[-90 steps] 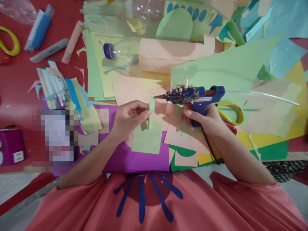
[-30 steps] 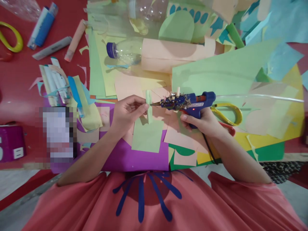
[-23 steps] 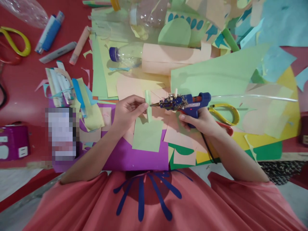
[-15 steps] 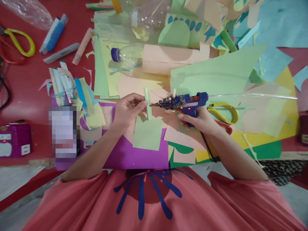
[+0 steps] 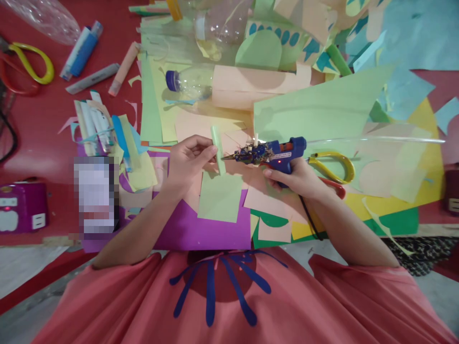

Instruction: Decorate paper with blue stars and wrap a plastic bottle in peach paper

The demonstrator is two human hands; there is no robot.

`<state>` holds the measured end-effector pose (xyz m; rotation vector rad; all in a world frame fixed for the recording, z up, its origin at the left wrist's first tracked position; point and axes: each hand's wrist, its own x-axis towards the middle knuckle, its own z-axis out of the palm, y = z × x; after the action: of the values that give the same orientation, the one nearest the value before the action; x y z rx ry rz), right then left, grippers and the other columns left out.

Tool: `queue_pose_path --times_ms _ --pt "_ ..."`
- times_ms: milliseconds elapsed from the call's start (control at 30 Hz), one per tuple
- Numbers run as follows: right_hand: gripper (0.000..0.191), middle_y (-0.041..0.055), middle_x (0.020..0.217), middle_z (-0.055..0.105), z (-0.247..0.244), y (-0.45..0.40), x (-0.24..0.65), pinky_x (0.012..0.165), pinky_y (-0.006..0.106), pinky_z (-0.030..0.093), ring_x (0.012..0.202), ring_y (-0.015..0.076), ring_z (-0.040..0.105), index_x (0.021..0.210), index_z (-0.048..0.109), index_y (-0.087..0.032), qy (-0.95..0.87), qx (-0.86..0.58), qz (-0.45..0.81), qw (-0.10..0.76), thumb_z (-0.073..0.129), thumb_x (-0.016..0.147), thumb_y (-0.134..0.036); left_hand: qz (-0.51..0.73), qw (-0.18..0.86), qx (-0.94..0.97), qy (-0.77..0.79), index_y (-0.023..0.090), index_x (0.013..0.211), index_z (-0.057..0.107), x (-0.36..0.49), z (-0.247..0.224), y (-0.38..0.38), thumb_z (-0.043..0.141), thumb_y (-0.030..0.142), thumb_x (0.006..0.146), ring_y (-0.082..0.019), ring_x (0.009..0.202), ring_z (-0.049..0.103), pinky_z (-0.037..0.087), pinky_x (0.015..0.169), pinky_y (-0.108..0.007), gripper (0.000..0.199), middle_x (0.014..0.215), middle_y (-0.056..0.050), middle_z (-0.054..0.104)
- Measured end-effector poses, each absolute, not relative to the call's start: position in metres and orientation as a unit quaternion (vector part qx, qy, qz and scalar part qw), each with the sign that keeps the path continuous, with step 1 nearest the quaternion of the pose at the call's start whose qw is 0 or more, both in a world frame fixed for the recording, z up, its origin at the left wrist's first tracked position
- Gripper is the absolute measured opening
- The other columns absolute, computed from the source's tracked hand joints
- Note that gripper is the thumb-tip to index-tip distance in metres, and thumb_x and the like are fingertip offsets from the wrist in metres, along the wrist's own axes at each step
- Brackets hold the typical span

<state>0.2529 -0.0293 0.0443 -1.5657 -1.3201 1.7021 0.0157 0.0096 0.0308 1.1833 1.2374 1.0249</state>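
Note:
Between thumb and fingers, my left hand [image 5: 193,157] pinches a narrow light-green paper roll [image 5: 218,149], held nearly upright and leaning slightly left at its top. My right hand [image 5: 296,177] is wrapped round the handle of a blue glue gun [image 5: 283,150], whose small red light shows. Its nozzle points left, at or very near the middle of the paper roll; I cannot tell whether they touch. A clear glue stick [image 5: 376,140] sticks out of the gun's back. Below the roll lies a light-green paper square [image 5: 220,196].
Yellow-handled scissors [image 5: 335,167] lie by my right hand. A clear bottle with a blue cap [image 5: 172,80] lies beyond, partly wrapped in peach paper [image 5: 251,88]. Markers [image 5: 95,122] and a purple power box [image 5: 23,208] are at left. The gun's black cord [image 5: 310,217] runs toward me.
The paper roll has tilted, its top going left, and moved slightly up and left with my left hand. The glue gun has shifted a little left along with it.

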Motion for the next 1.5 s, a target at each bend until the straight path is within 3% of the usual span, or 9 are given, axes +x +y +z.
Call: queue_pose_path --times_ms 300,500,1067,1300,1400,1500 --pt "0.034 -0.0039 0.041 0.053 0.042 -0.029 0.254 0.036 0.023 0.039 0.034 0.0101 0.047 0.062 0.056 -0.022 -0.503 -0.574 0.605 0.226 0.076 0.069 -0.049 0.464 0.532 0.493 0.508 0.02 0.067 0.061 0.012 0.028 0.01 0.079 0.034 0.068 -0.009 0.05 0.061 0.052 0.052 -0.02 0.022 0.055 0.005 0.059" --pt "0.035 -0.0036 0.042 0.054 0.042 -0.031 0.255 0.037 0.024 0.04 0.036 0.0112 0.049 0.066 0.058 -0.022 -0.51 -0.585 0.592 0.216 0.076 0.069 -0.052 0.465 0.52 0.491 0.522 0.02 0.068 0.061 0.01 0.028 0.01 0.08 0.039 0.07 -0.009 0.053 0.062 0.052 0.054 -0.021 0.027 0.057 0.004 0.061" --pt "0.024 -0.0043 0.042 0.052 0.041 -0.031 0.257 0.036 0.023 0.038 0.036 0.0106 0.046 0.072 0.061 -0.021 -0.538 -0.561 0.596 0.202 0.071 0.074 -0.043 0.523 0.505 0.481 0.49 0.02 0.068 0.069 0.008 0.021 0.015 0.075 0.025 0.07 -0.006 0.049 0.058 0.049 0.051 -0.018 0.009 0.055 0.006 0.061" --pt "0.032 -0.0046 0.044 0.051 0.037 -0.03 0.258 0.038 0.024 0.038 0.038 0.0111 0.047 0.075 0.061 -0.021 -0.543 -0.568 0.587 0.196 0.074 0.073 -0.05 0.543 0.515 0.447 0.491 0.02 0.067 0.067 0.008 0.019 0.016 0.078 0.027 0.07 -0.006 0.048 0.056 0.048 0.051 -0.018 0.013 0.054 0.006 0.06" --pt "0.036 -0.0023 0.047 0.054 0.04 -0.032 0.259 0.04 0.025 0.038 0.039 0.0107 0.048 0.07 0.056 -0.021 -0.527 -0.561 0.599 0.223 0.074 0.072 -0.051 0.552 0.506 0.438 0.498 0.021 0.068 0.065 0.006 0.017 0.016 0.078 0.031 0.071 -0.006 0.048 0.055 0.048 0.051 -0.019 0.017 0.054 0.006 0.059" --pt "0.031 0.0005 0.048 0.057 0.049 -0.037 0.27 0.038 0.025 0.033 0.037 0.0101 0.047 0.073 0.056 -0.021 -0.479 -0.542 0.621 0.303 0.065 0.078 -0.049 0.548 0.515 0.436 0.495 0.021 0.07 0.067 0.006 0.016 0.016 0.079 0.033 0.071 -0.006 0.049 0.056 0.047 0.051 -0.018 0.017 0.054 0.006 0.06"
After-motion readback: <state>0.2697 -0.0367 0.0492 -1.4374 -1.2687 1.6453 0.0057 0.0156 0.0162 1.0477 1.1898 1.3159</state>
